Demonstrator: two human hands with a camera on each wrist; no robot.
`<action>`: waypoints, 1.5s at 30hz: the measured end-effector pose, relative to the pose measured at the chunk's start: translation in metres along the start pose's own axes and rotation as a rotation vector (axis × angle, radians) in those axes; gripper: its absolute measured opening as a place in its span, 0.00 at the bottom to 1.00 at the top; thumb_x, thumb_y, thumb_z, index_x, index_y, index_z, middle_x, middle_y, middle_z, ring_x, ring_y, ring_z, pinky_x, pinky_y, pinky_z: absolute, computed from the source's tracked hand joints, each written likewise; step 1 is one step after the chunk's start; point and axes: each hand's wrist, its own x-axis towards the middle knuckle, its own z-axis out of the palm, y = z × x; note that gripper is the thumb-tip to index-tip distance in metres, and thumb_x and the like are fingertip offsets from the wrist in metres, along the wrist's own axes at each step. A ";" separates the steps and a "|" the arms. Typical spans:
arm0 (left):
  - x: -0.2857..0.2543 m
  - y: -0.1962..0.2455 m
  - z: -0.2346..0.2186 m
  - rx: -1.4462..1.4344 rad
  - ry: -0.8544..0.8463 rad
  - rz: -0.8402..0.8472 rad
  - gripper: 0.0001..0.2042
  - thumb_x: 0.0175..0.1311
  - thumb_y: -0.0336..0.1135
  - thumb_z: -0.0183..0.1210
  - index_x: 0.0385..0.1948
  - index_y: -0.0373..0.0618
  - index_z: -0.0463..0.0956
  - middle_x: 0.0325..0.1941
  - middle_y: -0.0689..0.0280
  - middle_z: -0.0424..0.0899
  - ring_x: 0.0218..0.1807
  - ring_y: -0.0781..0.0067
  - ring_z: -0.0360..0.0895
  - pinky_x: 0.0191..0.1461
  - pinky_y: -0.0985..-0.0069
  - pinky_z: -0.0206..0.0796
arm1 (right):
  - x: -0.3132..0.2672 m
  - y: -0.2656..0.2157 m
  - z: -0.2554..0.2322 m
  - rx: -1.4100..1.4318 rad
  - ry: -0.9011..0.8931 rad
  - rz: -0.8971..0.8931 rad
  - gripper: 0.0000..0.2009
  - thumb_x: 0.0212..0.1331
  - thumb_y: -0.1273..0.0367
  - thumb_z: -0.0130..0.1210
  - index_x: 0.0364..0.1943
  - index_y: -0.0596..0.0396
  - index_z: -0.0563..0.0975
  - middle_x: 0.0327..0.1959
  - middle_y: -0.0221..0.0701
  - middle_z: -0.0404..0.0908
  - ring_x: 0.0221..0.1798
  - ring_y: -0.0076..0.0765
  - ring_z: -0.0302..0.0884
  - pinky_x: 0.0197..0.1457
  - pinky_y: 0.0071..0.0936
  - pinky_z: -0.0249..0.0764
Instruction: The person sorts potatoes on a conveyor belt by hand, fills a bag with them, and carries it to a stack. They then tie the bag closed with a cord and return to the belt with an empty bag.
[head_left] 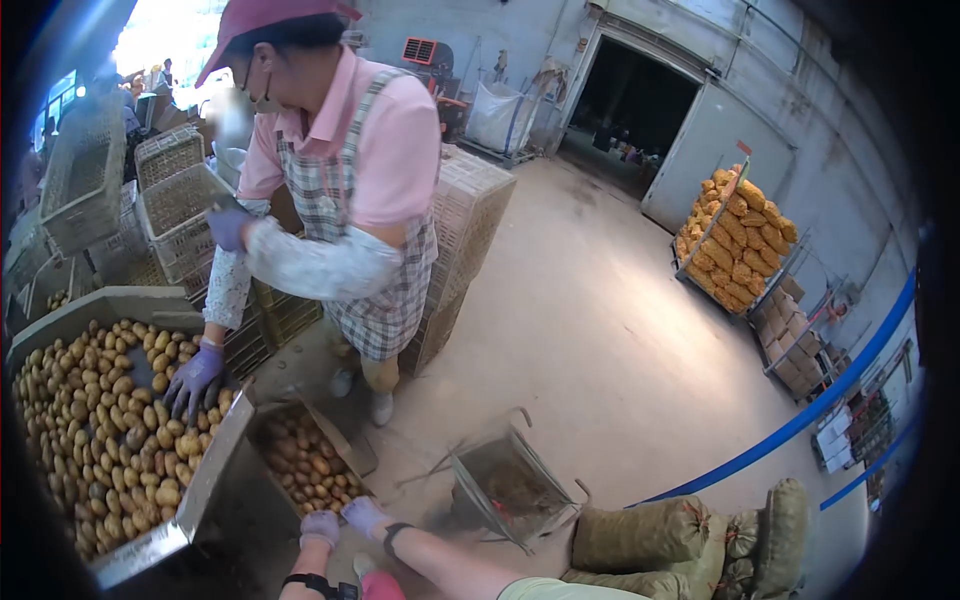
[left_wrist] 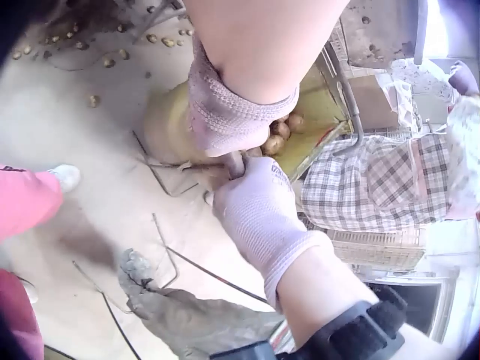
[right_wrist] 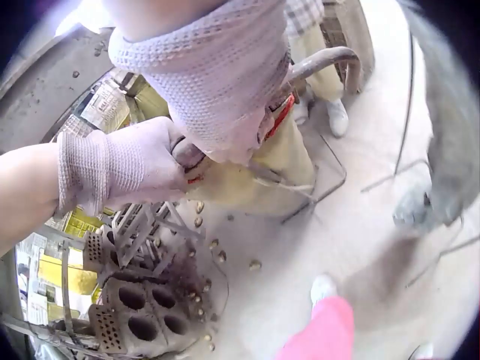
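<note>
Gloved in pale lilac, my left hand and right hand are side by side at the near edge of a yellow sack. Potatoes show in the sack's mouth. Both hands curl round a grey bar at this rim, mostly hidden by the gloves. In the right wrist view, the right hand covers much of the bar, and the left hand has its fingers round the dark end. A curved metal hook sticks out beyond the right hand.
A sorting table heaped with potatoes is at left; another person in a checked apron reaches onto it. An empty sack stand is to the right, near filled sacks. Perforated bricks and loose potatoes lie on the floor.
</note>
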 end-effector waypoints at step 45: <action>-0.350 0.107 0.071 -0.639 -0.507 -0.159 0.24 0.65 0.58 0.61 0.31 0.41 0.86 0.30 0.51 0.86 0.36 0.54 0.85 0.43 0.64 0.75 | -0.515 -0.069 0.133 0.273 0.390 0.473 0.24 0.53 0.60 0.63 0.57 0.45 0.80 0.61 0.39 0.79 0.75 0.53 0.62 0.79 0.54 0.54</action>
